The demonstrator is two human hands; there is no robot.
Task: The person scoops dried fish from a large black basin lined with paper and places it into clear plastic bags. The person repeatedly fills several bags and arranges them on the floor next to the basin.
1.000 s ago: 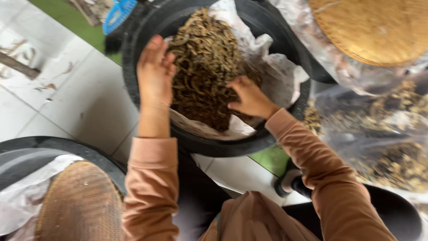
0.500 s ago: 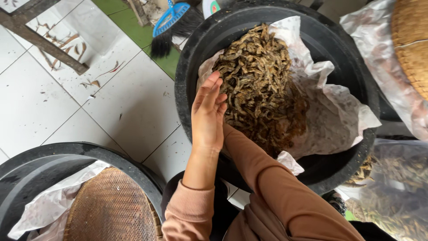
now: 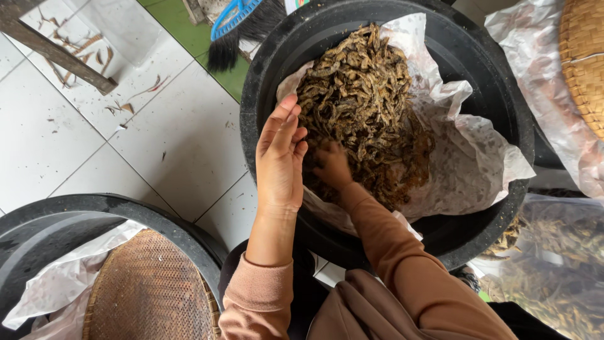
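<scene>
In black tub | right hand fingers buried in dried fish, grip unclear | left hand fingers together, beside

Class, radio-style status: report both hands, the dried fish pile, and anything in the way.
Left hand open, flat against the dried fish pile. Right hand dug into the pile, fingers hidden. Pile sits on white paper in the black tub. Nothing in the way.
</scene>
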